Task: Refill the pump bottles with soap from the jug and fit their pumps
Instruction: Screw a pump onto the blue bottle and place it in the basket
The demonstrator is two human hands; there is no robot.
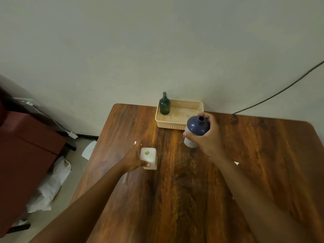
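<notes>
My left hand (134, 159) grips a square white bottle (149, 157) with an open neck, standing on the wooden table (184, 190). My right hand (208, 135) holds a dark blue bottle (197, 128) with an uncapped neck and a white label, just in front of the basket. A dark green pump bottle (164, 106) with its pump fitted stands in the far left corner of the beige basket (175, 126). A thin white pump tube (125, 178) lies on the table under my left wrist.
The table's far edge meets the wall. A black cable (280, 92) runs down the wall at the right. Left of the table stand a dark red cabinet (26, 155) and white bags (52, 183) on the floor.
</notes>
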